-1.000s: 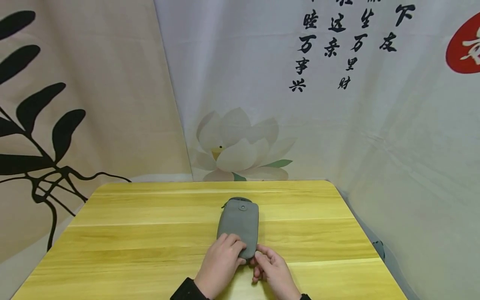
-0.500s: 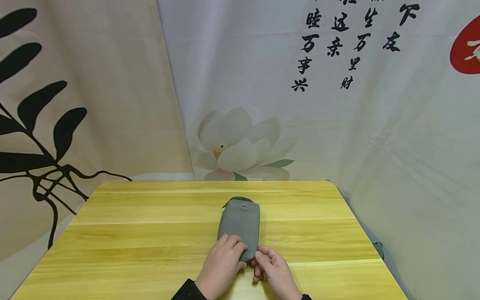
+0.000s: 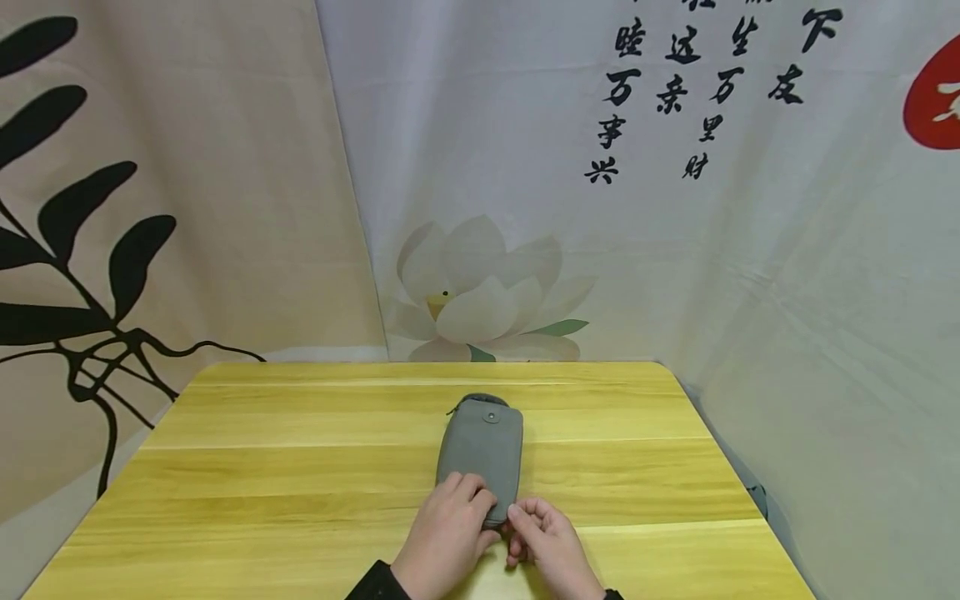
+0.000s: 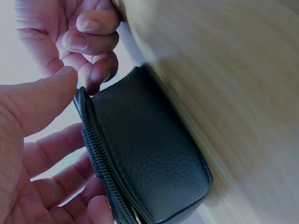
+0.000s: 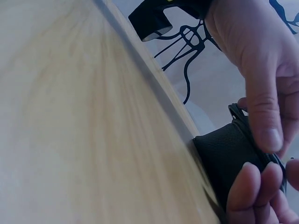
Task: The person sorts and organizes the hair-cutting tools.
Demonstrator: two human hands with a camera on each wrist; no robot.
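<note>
A grey leather-like zippered pouch point(image 3: 480, 450) lies on the wooden table, its snap button at the far end. My left hand point(image 3: 447, 529) holds it at the near left, fingers over the top and thumb by the near end. In the left wrist view the pouch point(image 4: 149, 144) shows a dark end panel and a zipper point(image 4: 105, 163) along its upper edge. My right hand point(image 3: 551, 542) pinches at the near right corner with thumb and fingers. Whatever lies between those fingertips is hidden. In the right wrist view, the left thumb point(image 5: 266, 112) reaches over the zipper edge.
The yellow wooden table point(image 3: 300, 467) extends around the pouch. Behind it hangs a printed cloth point(image 3: 480, 167) with a lotus and black characters; dark leaves point(image 3: 142, 258) are printed at the left.
My right fingertips have shifted slightly leftward and nearer along the pouch's corner. The left thumb has slid slightly nearer. The pouch has barely shifted in view.
</note>
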